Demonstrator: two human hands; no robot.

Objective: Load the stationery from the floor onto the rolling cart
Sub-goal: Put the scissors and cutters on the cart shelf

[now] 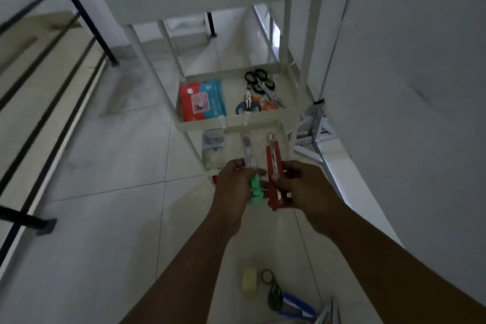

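You can read no text here. The red and blue packet [202, 99] on the far cart shelf bears print too blurred to read.

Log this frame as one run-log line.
left hand: holds green-clear utility knife | right hand: holds red utility knife | over cart bottom tray | floor: blue stapler

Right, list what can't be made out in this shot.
- Head view: green item, its shape hidden by the left hand.
- Lower end of the red cutter, covered by the right hand.
- Cart's top shelf: contents hidden by its wall and cut off by the top edge.
- Blue item on the floor: dim, blurred, near the bottom edge.
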